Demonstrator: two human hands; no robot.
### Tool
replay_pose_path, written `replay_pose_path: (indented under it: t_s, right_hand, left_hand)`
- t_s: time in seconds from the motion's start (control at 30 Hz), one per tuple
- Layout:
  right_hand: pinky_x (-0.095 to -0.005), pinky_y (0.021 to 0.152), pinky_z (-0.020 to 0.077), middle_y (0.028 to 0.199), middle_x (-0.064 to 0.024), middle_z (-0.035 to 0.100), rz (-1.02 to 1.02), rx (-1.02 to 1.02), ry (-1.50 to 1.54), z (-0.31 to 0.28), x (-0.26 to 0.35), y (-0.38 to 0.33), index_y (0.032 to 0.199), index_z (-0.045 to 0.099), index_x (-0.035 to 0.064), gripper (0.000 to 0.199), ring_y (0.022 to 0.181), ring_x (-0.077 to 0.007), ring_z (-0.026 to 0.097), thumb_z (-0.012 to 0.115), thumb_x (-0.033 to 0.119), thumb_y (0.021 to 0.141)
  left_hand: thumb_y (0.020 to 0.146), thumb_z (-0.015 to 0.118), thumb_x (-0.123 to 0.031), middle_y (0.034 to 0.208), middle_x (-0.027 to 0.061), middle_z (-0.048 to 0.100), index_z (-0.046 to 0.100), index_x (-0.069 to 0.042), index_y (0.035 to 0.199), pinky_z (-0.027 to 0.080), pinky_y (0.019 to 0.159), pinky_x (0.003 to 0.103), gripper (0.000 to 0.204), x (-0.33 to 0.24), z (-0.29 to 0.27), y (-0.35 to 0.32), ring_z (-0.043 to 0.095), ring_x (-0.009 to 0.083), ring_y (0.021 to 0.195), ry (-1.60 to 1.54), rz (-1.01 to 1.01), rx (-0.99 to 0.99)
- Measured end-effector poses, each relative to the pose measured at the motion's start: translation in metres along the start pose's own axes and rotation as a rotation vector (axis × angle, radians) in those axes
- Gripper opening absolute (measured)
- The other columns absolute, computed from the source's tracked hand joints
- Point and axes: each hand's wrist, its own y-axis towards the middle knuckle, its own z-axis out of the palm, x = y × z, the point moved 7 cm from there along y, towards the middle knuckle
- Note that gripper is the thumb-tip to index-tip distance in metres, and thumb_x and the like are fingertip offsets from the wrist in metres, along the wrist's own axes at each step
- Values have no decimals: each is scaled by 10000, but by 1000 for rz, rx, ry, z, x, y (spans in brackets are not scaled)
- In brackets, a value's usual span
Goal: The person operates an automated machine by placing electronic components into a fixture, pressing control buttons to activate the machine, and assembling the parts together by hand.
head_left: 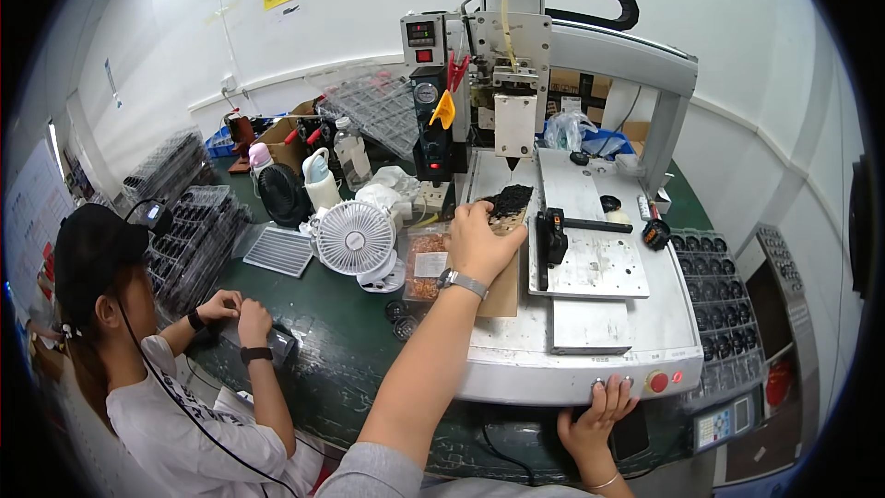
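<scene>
My left hand (477,242), a watch on its wrist, reaches forward onto a brown board (505,290) lying on the bed of a benchtop machine (590,350). Its fingers are closed on the near end of a black parts tray (510,199) that sits under the machine's white head (514,124). My right hand (597,417) is at the machine's front edge, fingers spread, with fingertips on two silver buttons (612,382) beside a red button (657,381). It holds nothing.
A co-worker in a black cap (88,249) sits at the left, both hands on a small device (277,343). A white fan (355,238), a black fan (281,194), stacked clear trays (189,235) and a bag of small parts (426,267) crowd the green table. Trays of black round parts (721,300) and a handheld controller (724,424) lie to the right.
</scene>
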Motion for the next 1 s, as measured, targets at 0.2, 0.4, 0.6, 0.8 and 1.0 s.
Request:
replay_pose_path:
  t_s: [0.2, 0.4, 0.6, 0.8, 1.0]
  right_hand:
    - [-635, 1143, -8, 1471, -282, 301, 10, 86, -2, -5, -6, -3, 1326, 390, 5, 685, 1417, -490, 179, 646, 181, 716]
    - [-622, 1135, 25, 1525, -308, 218, 446, 87, -157, -65, -75, -6, 1432, 387, -31, 756, 1439, -459, 171, 562, 119, 712]
    - [-601, 1154, 78, 1495, -231, 356, 434, 326, -62, -63, -119, -5, 1397, 429, -32, 682, 1420, -416, 273, 513, 45, 724]
    - [-577, 1157, 114, 1416, -229, 431, 386, 258, -114, -115, -119, 56, 1130, 637, 5, 405, 1410, -435, 273, 552, 43, 736]
    - [-505, 1128, 250, 1328, -192, 510, -49, 71, 249, -122, -65, 215, 1105, 635, 26, 384, 1338, -400, 384, 633, 72, 723]
  left_hand:
    - [678, 756, -436, 1167, 159, 550, 628, -13, 1131, 464, 948, 419, 633, -1, 0, 1, 567, 330, 1093, -56, 6, 7]
    - [694, 784, -423, 1141, 180, 558, 624, 10, 1117, 469, 940, 405, 625, 5, -4, 5, 573, 325, 1078, -151, -11, -17]
    - [689, 805, -388, 1121, 191, 570, 633, 6, 1091, 483, 917, 401, 589, 18, -26, 12, 592, 323, 1024, -203, -21, -182]
    - [698, 736, -449, 1180, 158, 557, 625, -63, 1117, 474, 916, 450, 580, -4, -24, 5, 564, 336, 1106, 78, 26, -130]
    - [683, 762, -542, 1399, 259, 383, 222, -96, 1510, 451, 979, 516, 1083, 24, 18, -14, 440, 434, 1270, 541, 30, 305]
